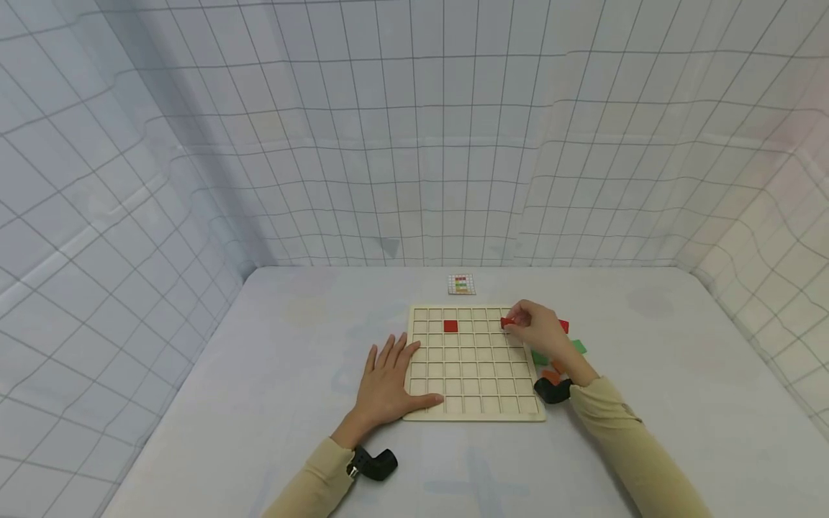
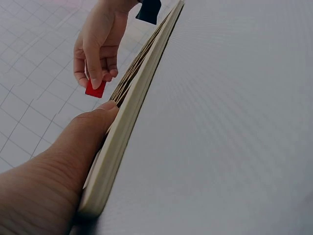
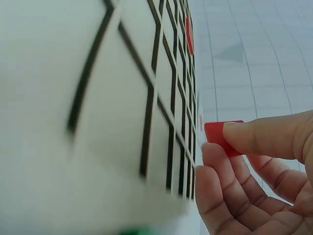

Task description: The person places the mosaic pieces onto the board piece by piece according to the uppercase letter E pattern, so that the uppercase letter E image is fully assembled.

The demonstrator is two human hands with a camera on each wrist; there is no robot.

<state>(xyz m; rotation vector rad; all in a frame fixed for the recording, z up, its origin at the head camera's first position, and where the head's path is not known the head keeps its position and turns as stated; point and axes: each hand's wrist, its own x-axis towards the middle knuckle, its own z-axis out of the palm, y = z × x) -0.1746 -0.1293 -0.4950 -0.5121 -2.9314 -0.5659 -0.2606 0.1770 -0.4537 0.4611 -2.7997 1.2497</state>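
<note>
One red square tile (image 1: 450, 326) sits at eleven o'clock on a pale gridded board (image 1: 476, 416), flanked by a spread, empty left hand (image 1: 385, 388), as the right hand (image 1: 544, 334) pinches a second red tile (image 1: 507, 323) over one o'clock, loose red, green and orange tiles (image 1: 551, 376) unplaced at three.

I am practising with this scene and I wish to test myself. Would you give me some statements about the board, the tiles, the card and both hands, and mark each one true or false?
1. The right hand pinches a red tile. True.
2. The left hand touches the board at its left side. True.
3. The placed tile on the board is green. False: it is red.
4. The small card lies on the board. False: it lies beyond the board's far edge.
5. The green tiles lie right of the board. True.
</note>
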